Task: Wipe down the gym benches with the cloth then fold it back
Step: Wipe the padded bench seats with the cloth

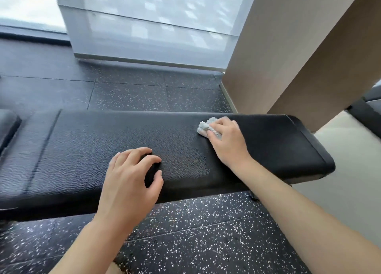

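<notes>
The floor (206,232) fills most of the view: dark rubber tiles flecked with white, with seams running between them, giving way to a pale surface at the right edge. Beyond it stands a window (156,22) covered by a translucent grey blind, and to its right a brown panelled wall (288,47) leans across the upper corner.

Across the middle lies the gym bench (82,150), a long black pad with a pebbled leather-like grain, a stitched seam near its left end and rounded corners at its right end. The edge of a second black pad (8,125) shows at the far left, just beside it.

Two bare forearms reach in from below. The left hand (132,174) rests on the near half of the pad, about midway along it, palm down; its fingers (142,152) are loosely bent and spread, tips touching the surface, holding nothing.

The right hand (224,137) lies farther along toward the right end, near the far edge of the pad, pressing down on the cloth (205,126). Its fingers are curled over the cloth and bunch it against the pad.

The cloth is small, light grey-blue with a nubby, fluffy pile, crumpled into a wad. Only its left part pokes out from under the fingers; the remainder is hidden beneath the hand.
</notes>
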`<state>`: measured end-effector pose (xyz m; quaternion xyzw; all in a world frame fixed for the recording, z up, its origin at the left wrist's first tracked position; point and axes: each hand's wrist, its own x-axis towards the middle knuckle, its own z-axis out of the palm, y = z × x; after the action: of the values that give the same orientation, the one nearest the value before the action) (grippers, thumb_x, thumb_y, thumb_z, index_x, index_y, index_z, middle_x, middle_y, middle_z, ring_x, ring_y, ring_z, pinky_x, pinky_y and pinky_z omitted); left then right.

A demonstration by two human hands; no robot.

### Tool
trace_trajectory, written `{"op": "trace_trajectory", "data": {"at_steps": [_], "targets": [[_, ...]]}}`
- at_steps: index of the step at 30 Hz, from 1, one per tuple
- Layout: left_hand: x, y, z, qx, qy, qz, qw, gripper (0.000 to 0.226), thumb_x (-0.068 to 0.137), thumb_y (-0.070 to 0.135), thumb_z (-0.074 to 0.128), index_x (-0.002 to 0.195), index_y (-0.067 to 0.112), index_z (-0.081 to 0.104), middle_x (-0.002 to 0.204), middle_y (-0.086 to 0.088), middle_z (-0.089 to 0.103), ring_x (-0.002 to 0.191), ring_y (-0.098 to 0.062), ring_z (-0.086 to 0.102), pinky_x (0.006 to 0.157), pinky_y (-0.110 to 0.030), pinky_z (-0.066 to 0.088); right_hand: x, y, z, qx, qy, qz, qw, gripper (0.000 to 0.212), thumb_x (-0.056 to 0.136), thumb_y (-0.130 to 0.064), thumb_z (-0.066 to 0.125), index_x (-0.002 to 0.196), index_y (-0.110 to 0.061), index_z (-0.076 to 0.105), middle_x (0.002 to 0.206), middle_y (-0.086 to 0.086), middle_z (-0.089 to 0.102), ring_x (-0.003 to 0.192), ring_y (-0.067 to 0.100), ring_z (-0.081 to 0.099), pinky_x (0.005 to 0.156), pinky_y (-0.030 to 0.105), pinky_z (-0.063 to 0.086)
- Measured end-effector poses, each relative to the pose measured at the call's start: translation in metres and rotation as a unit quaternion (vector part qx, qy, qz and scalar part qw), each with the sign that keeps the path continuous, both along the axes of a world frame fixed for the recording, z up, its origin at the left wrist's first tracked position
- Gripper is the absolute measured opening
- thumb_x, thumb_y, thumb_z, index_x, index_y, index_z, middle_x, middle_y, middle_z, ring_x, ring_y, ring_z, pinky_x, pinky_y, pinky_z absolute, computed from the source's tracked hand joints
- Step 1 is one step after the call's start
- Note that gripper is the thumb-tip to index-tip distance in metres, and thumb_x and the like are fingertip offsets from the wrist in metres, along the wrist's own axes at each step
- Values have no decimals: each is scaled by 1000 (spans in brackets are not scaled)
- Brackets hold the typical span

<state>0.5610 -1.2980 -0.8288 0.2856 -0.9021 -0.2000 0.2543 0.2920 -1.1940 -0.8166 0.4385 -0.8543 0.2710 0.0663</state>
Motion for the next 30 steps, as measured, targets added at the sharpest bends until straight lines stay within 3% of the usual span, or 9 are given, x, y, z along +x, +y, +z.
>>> {"op": "trace_trajectory", "data": {"at_steps": [4,8,16,20,24,30], "targets": [[37,-26,4,9,-13,54,998,30,86,37,62,108,23,77,122,4,68,117,-25,59,108,-48,45,46,-71,0,-4,-16,90,996,17,99,-24,65,104,-15,78,105,-3,61,101,20,49,93,27,37],[77,-46,8,17,-20,103,994,29,84,35,63,107,22,77,120,3,68,114,-25,61,105,-48,48,97,-127,0,-8,-23,162,986,18,98,-23,64,107,-15,78,108,-1,63,101,21,50,97,36,43],[142,-79,8,32,8,205,978,29,81,34,62,104,24,77,119,5,68,112,-25,61,98,-52,51,211,-196,-4,-12,-20,283,959,16,95,-25,64,100,-17,77,105,3,61,99,28,50,88,51,49],[146,-85,4,36,43,211,976,27,82,28,59,103,22,76,120,5,68,111,-26,60,97,-54,51,234,-180,-2,-11,-22,343,939,17,95,-26,65,106,-19,76,106,2,61,97,26,48,88,48,48],[132,-76,10,45,87,189,977,12,76,19,60,84,21,70,116,5,68,110,-24,60,97,-49,50,227,-128,2,1,-15,399,917,15,95,-24,66,107,-18,75,105,-1,59,96,22,47,90,40,46],[100,-62,4,23,77,48,996,19,82,22,65,98,23,75,113,11,68,111,-19,62,100,-50,49,167,-43,5,24,15,390,920,24,99,-22,66,122,-17,72,117,-3,60,103,21,50,94,34,46]]}}
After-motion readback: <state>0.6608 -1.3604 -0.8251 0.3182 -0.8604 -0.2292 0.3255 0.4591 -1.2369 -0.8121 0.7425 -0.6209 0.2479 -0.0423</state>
